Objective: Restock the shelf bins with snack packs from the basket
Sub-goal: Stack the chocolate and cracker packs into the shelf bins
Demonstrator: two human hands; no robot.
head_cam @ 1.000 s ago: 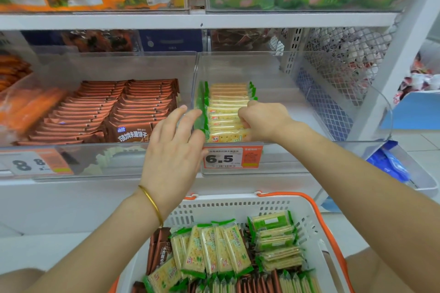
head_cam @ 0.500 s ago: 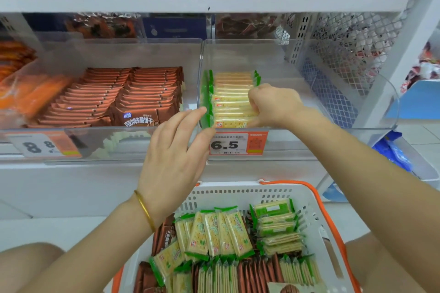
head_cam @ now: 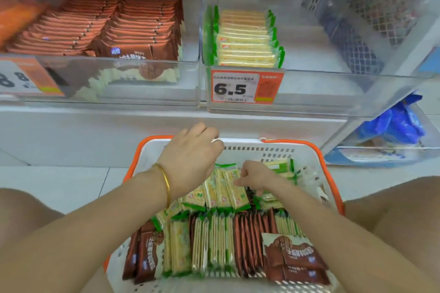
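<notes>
A white basket (head_cam: pixel 250 150) with orange handles sits between my knees, holding several green cracker packs (head_cam: pixel 219 189) and brown biscuit packs (head_cam: pixel 247 245). My right hand (head_cam: pixel 256 179) is down among the green cracker packs at the basket's far side, with its fingers curled round some of them. My left hand (head_cam: pixel 192 157) hovers over the basket's far rim, fingers loosely curled and holding nothing. On the shelf above, a clear bin (head_cam: pixel 333 92) holds a short row of green cracker packs (head_cam: pixel 245 40) at its left side. The bin to its left is full of brown packs (head_cam: pixel 119 28).
A 6.5 price tag (head_cam: pixel 245 85) hangs on the cracker bin's front. A wire mesh divider (head_cam: pixel 357 7) closes the shelf on the right. Below it, a low bin holds a blue bag (head_cam: pixel 395 123). My knees flank the basket.
Both hands have left the cracker bin and come down to the basket. The right hand now reaches into the green packs. My view has tilted down.
</notes>
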